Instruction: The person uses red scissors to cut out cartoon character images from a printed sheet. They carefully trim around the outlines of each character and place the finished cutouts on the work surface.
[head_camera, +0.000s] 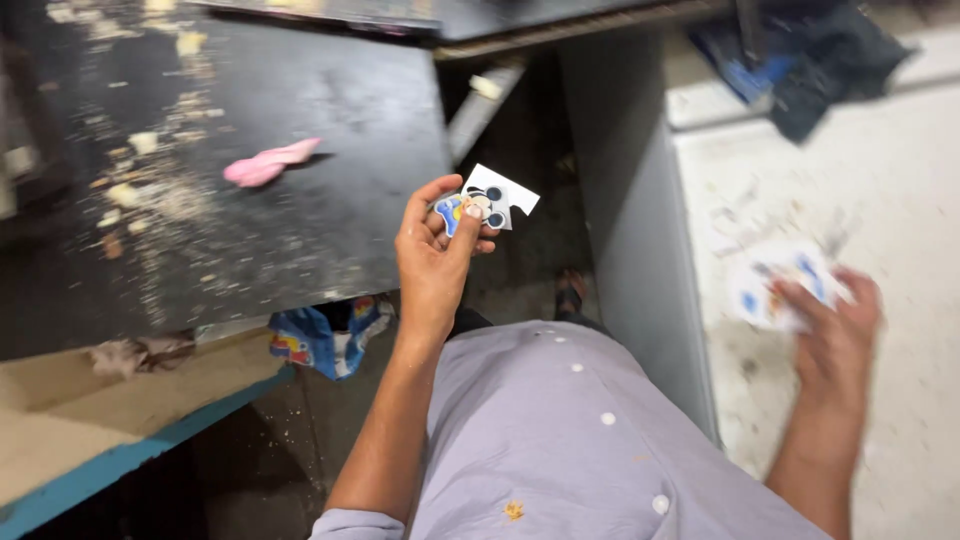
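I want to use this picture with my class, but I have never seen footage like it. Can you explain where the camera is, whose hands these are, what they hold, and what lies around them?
There is no machine here. One camera sits on a person's head and looks down at their own two hands and lilac-clothed lap. The left hand pinches a small cartoon sticker between thumb and fingers. The right hand, blurred, holds a small stack of similar printed pieces over a speckled white surface. To the left stands a scuffed dark table with a pink scrap lying on it.
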